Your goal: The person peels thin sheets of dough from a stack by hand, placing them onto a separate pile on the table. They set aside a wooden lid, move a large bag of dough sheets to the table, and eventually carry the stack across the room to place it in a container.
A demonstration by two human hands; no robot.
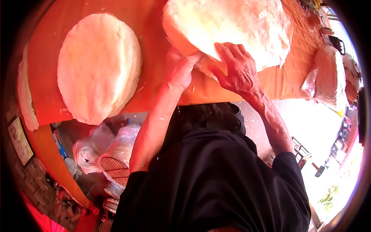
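A large, thick, pale round of fluffy wadding lies at the far side of the work surface, its top cut off by the view. At its near edge my left hand pinches the rim, thumb pointing right over it and the other fingers partly hidden. My right hand rests palm down on the near part of the same round, fingers stretched and thumb spread away. To the left lies a second wadding piece, oval and layered, touched by neither hand.
Orange cloth covers the table, with small fluff scraps on it. A plastic-wrapped bundle sits at the right end. Below the table's left side are plastic-wrapped bundles and a slatted round item. A strip of wadding hangs at the left edge.
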